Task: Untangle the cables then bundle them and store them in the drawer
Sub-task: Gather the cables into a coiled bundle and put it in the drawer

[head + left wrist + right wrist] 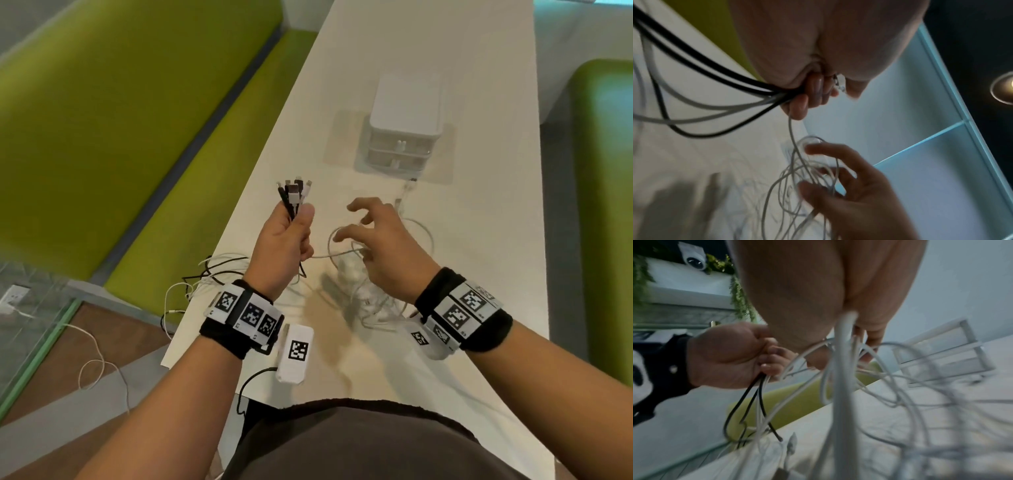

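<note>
Left hand (286, 240), centre frame: you are clenching a bunch of black and white cable ends (294, 193). Right hand (380, 243) is hovering with fingers spread over loose white cable loops (346, 253) on the white table (428, 51). Untangling is under way; next, tease one loop free. White plastic drawer unit (399, 137), upper centre, is waiting shut.

Bare table (462, 359) was left open near the body. The way toward the drawer unit (399, 147) was crossed by loose white cables (416, 233) (looped, partly tangled), with both drawers closed.
</note>
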### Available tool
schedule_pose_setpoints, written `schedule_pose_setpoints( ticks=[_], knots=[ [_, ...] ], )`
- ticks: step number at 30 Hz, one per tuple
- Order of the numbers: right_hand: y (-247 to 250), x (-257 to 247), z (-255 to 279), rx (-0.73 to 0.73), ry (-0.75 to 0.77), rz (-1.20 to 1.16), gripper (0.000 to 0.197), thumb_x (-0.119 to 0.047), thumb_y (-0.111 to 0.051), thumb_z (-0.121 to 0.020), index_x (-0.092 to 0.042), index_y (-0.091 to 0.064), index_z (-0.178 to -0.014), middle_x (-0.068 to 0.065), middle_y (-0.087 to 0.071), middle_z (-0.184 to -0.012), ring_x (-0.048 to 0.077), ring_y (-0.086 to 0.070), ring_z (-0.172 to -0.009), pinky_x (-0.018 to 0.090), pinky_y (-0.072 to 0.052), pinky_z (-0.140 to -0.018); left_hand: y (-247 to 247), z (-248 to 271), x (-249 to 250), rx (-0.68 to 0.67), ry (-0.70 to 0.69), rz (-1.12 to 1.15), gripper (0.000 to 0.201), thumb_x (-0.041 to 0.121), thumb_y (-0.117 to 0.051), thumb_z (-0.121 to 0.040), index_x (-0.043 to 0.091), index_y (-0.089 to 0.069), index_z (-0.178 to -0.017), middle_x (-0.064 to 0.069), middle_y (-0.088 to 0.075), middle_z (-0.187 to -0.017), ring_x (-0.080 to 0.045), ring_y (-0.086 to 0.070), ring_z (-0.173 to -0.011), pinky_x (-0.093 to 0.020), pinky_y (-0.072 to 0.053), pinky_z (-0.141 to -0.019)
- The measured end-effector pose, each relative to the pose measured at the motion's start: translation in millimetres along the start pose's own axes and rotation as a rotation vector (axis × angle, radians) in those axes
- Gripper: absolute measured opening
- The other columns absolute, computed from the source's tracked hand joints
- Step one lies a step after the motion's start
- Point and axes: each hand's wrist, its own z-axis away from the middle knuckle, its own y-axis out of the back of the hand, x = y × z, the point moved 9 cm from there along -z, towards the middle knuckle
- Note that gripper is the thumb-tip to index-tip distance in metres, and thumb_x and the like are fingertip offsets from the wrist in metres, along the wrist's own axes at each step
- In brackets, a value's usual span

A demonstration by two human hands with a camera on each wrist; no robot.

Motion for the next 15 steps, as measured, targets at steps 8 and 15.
schedule_pose_setpoints(
  ticks=[8,15],
  knots=[
    [14.0,15.6,2.4,-0.034,-0.072,-0.023,0.035,0.006,-0.058,-0.086,-0.016,-0.075,-0.107,0.001,-0.055,-0.119,0.022,-0.06,-0.102,0.034,-0.052,-0.087,-10.4,5.2,7.7,-0.26,-0.107,-0.914,0.024,0.013,-0.063,-0.09,0.02,-0.043,-0.103,0.008,-0.064,-0.099,-0.007,-0.049,-0.059,-0.03,-0.038,-0.063],
    [6.6,26.3,12.1,-0.014,-0.169,-0.126,0.038,-0.01,-0.063,-0.091,-0.018,-0.064,-0.128,-0.003,-0.056,-0.129,0.005,-0.052,-0.084,0.021,-0.04,-0.083,-20.8,6.7,2.2,-0.315,-0.131,-1.178,0.027,0.024,-0.069,-0.093,0.013,-0.048,-0.106,0.001,-0.069,-0.095,-0.017,-0.055,-0.073,-0.027,-0.033,-0.057]
  ],
)
